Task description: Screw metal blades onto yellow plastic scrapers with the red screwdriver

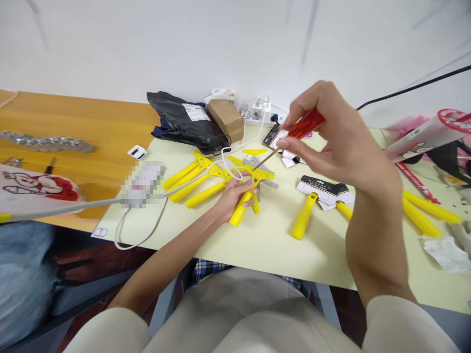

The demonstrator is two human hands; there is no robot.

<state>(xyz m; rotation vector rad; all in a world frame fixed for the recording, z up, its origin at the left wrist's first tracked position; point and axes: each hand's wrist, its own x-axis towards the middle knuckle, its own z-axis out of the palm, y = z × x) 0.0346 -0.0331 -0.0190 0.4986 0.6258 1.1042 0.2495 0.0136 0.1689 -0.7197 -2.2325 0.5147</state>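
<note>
My left hand point(234, 195) is closed around the handle of a yellow scraper point(240, 212), whose flat, wide head points away from me. Raised at the right, my right hand point(336, 137) grips a screwdriver point(305, 123) by its red, see-through handle. The screwdriver's thin shaft slants down to the left, and its tip meets the scraper's head near a screw hole; whether it sits in a screw is too small to tell. Beyond the head lie a loose yellow plate point(255, 152) and grey blade pieces. Several more yellow scrapers point(195, 182) lie left of my left hand.
Carded scrapers point(302, 218) lie to the right, with yellow handles point(423, 218) farther right. A black plastic parcel point(184, 122), a cardboard box point(226, 117) and a power strip point(253, 115) stand by the wall. A white cable point(200, 182) crosses the table near my left hand.
</note>
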